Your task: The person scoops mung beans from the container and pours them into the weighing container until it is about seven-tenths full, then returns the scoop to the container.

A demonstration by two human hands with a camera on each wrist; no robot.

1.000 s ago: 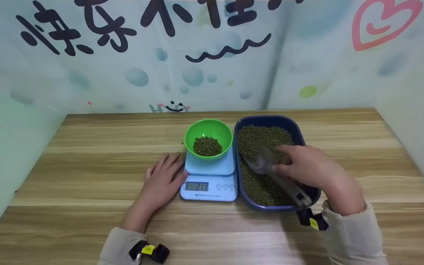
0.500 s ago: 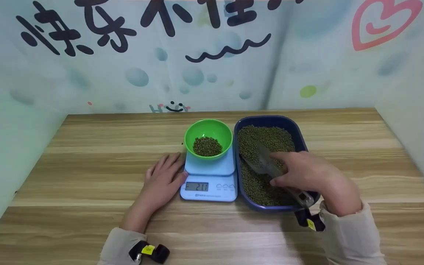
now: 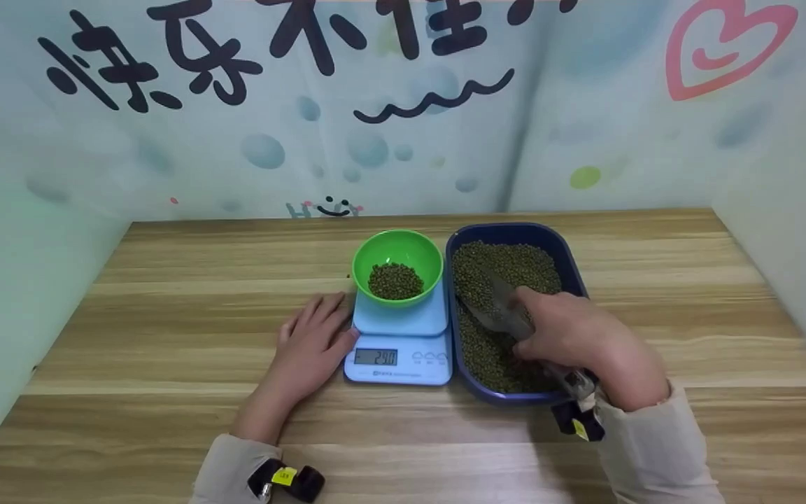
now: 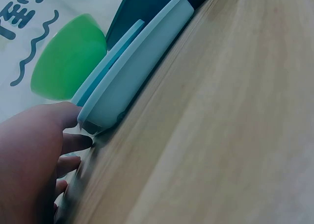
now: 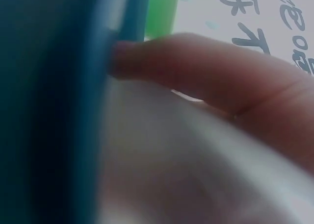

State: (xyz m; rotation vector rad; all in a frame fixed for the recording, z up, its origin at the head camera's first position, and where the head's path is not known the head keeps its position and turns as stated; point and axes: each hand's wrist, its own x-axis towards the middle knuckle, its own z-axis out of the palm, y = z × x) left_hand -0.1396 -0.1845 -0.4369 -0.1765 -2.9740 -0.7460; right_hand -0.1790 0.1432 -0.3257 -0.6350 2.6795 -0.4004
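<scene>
In the head view my right hand (image 3: 578, 332) grips the handle of a clear plastic scoop (image 3: 504, 315). The scoop's blade lies in small round green-brown beans (image 3: 508, 262) that fill a dark blue tub (image 3: 574, 269). In the right wrist view a finger (image 5: 196, 67) appears close up beside the blurred, see-through scoop. My left hand (image 3: 312, 346) lies on the table with fingers spread, its thumb touching the left edge of a light blue kitchen scale (image 3: 403, 318). On the scale's platform stands a green bowl (image 3: 406, 245) holding a small heap of the same beans.
The scale's display (image 3: 376, 357) shows digits like 29.0. Scale and tub stand side by side on a wood-grain table (image 3: 200, 280). A printed cloth backdrop (image 3: 403, 161) rises behind the table, with pale walls at both sides.
My right hand has moved slightly down and left and closed round the scoop's handle. The scale's digits have changed from about 21.1. The left hand has stayed in place.
</scene>
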